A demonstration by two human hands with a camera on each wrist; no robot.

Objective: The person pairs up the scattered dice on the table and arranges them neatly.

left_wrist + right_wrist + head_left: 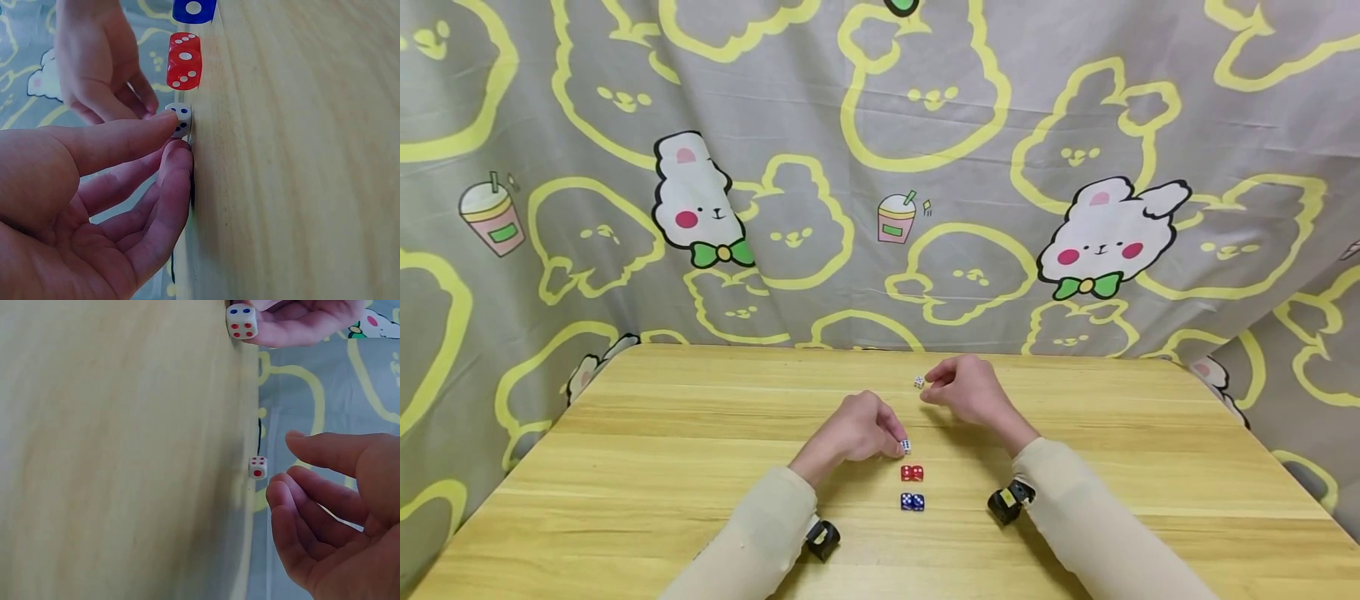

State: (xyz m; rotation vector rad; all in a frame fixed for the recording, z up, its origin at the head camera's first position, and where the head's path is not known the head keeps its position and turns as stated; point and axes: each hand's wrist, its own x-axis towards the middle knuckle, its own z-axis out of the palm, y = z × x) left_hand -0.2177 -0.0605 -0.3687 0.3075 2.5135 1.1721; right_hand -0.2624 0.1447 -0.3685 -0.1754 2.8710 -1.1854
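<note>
With thumb and fingertips, my left hand (857, 427) pinches a white die (182, 120) at the table surface. Just beyond it, the right hand (968, 390) reaches in from the right beside a second white die (919, 382). A small gap separates this die from the right thumb and fingers, which are parted and hold nothing in the right wrist view. Nearer the body than the pinched die lie two red dice (912, 473), side by side. Closer still sit two blue dice (913, 502), also touching, in line with the red ones.
All the dice are on a light wooden table (700, 417). Behind its far edge hangs a grey curtain (820, 108) with yellow outlines and white rabbits. Black wrist cameras (824, 540) sit at both cuffs, low over the wood.
</note>
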